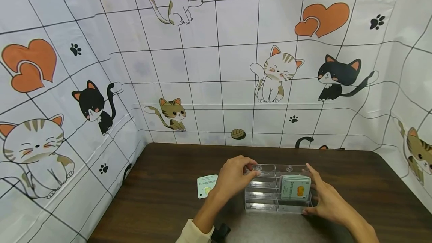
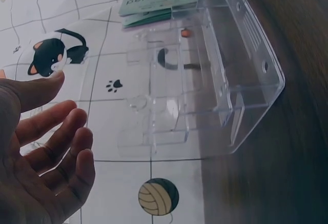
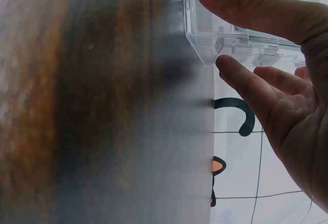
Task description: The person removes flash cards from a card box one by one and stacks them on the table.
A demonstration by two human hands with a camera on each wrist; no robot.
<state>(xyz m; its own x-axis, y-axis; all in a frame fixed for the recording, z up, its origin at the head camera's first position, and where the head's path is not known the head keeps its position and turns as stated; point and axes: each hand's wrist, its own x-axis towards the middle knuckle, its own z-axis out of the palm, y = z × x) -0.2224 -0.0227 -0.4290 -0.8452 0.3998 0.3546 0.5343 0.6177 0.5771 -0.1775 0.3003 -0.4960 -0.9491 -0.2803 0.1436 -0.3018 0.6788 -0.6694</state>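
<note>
A clear plastic rack (image 1: 261, 196) with several compartments stands on the table. Green cards reading "persimmon" (image 1: 295, 188) sit in its right column; the left column holds no cards. The left hand (image 1: 233, 177) is at the rack's upper left corner in the head view; in the left wrist view that hand (image 2: 51, 157) has parted, slightly bent fingers with nothing between them. At the rack's right side, the right hand (image 1: 332, 201) spans the edge, thumb low and index finger high. In the right wrist view, the right hand (image 3: 287, 65) has its thumb over the clear side.
A "cantaloupe" card (image 1: 206, 186) lies on the dark wooden table (image 1: 162, 198), left of the rack and partly behind the left hand. A black object (image 1: 221, 231) is by the left wrist. Behind the table hangs a white cloth (image 1: 195, 66) with printed cats.
</note>
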